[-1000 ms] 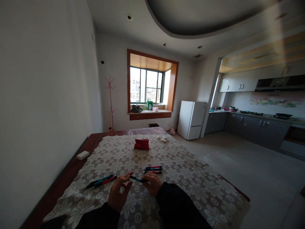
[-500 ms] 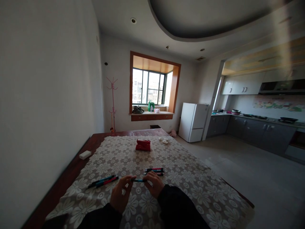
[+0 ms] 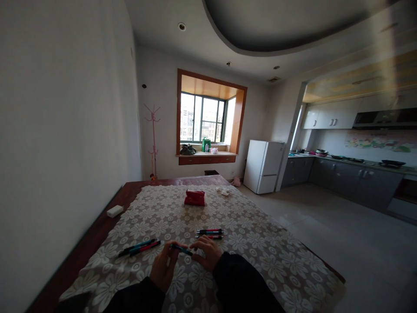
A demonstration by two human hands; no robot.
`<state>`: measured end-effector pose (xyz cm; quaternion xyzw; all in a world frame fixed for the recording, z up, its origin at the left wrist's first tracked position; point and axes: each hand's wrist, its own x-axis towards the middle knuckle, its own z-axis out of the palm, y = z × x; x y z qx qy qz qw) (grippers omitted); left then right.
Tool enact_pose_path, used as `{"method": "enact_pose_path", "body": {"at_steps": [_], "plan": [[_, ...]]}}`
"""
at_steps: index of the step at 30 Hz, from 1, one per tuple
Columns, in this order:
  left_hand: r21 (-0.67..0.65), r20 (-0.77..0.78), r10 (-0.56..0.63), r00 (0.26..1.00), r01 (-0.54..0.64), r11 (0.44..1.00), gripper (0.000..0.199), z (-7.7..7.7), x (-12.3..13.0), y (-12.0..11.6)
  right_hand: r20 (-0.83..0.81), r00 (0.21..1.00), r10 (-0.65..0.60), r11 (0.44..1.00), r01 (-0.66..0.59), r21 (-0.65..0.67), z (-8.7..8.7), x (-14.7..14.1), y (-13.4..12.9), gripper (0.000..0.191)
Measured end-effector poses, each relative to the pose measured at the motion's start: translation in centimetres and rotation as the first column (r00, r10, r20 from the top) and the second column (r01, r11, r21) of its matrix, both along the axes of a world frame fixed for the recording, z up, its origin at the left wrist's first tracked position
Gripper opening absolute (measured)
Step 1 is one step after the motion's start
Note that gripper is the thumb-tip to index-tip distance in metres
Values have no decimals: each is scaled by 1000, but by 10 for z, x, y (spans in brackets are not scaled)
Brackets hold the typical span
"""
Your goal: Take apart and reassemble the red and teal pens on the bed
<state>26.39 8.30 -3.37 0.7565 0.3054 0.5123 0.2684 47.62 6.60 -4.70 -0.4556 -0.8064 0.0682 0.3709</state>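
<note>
A dark pen with a blue-green barrel [image 3: 182, 249] is pinched at its left end by my left hand [image 3: 163, 262], above the flowered cloth. My right hand [image 3: 207, 252] is at the pen's right end, its thumb and fingers apart around the tip; whether they touch it is hard to tell. Just beyond my right hand lie several pens [image 3: 210, 231], red and dark, side by side. To the left of my left hand rest a blue-and-black pen [image 3: 138, 246] and a red-and-black pen [image 3: 146, 248], close together and slanted.
A red pouch [image 3: 194, 198] stands farther back on the flowered tablecloth [image 3: 163, 221], with crumpled white scraps [image 3: 223, 191] to its right. A white box [image 3: 115, 211] sits on the table's left wooden edge, near the wall. A white fridge [image 3: 263, 167] stands beyond the table.
The held pen has tilted, its right end now lower and nearer to me. My right hand's fingers have loosened from that end and spread. The view has shifted very slightly.
</note>
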Motion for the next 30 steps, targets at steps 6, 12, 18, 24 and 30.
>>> {"method": "enact_pose_path", "body": {"at_steps": [6,12,18,24,30], "plan": [[178,-123,67,990,-44,983,23,3,-4,5,-68,998,-2,1000,3,13,5,-1,-2,23],[280,-452,80,889,56,958,28,-6,-1,16,-80,996,34,999,-32,33,9,-5,-5,17],[305,-540,139,830,39,952,29,-12,-1,18,-83,995,62,998,-62,10,4,-4,-5,21],[327,-594,70,802,161,931,27,-7,-2,18,-145,987,73,992,-87,-94,-12,-3,5,15],[349,-554,83,828,141,926,18,-7,-3,17,-122,991,58,990,-73,-124,-13,-5,5,1]]}}
